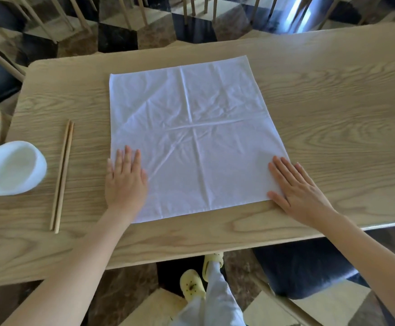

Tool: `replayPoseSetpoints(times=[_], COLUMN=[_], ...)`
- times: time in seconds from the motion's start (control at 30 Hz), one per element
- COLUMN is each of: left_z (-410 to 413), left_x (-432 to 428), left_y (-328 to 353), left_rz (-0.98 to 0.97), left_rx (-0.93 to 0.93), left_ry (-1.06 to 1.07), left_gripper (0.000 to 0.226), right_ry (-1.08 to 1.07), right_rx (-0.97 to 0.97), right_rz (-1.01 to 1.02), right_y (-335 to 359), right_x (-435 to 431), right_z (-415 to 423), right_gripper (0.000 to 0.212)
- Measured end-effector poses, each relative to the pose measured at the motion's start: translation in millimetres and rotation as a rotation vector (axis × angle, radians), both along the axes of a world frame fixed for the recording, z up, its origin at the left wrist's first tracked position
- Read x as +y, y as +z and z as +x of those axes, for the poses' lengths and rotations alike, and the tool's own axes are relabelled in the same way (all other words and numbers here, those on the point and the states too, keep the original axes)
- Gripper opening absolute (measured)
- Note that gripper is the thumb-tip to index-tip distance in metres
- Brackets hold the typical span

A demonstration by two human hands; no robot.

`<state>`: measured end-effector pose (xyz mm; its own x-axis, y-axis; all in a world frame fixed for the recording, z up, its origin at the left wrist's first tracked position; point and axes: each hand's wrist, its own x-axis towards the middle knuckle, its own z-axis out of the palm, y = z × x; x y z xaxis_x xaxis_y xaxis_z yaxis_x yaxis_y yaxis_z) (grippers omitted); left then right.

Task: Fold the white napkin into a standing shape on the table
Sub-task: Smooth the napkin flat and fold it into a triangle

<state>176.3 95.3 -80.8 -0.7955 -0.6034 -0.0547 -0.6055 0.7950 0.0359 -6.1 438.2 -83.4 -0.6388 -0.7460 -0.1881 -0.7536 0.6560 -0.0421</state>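
So the napkin [191, 135] is spread out flat in the middle of the table [333, 109], one layer, nothing folded yet as far as we can tell. It's got old crease lines crossing near its centre plus some diagonal wrinkles. It looks a bit longer near-to-far than left-to-right, though the wide lens could be faking that.

Our left hand [125, 180] is flat, fingers spread, pressing the near left corner, and our right hand [296, 189] is just as flat and wide on the near right corner. Neither grips anything. The cloth runs away from both hands toward the far edge, so we'd guess the first fold goes near-to-far, and both hands are equally close.

Chopsticks [62, 175] lie left of the napkin, well apart, and a white bowl [12, 168] sits further left. Both near corners are hidden under our palms.
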Motion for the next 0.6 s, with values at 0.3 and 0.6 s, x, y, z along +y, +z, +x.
replayPoseSetpoints(times=[0.3,0.6], left_z=[-11,-40], left_x=[102,149], left_y=[-13,15], left_rz=[0.127,0.289], left_rx=[0.029,0.068], left_ry=[-0.313,-0.170], left_gripper=[0.062,0.060], right_ry=[0.020,-0.016], right_rx=[-0.037,0.197], right_rz=[-0.209,-0.363], right_y=[2,0], right_x=[25,19], right_z=[11,25], right_gripper=[0.058,0.053])
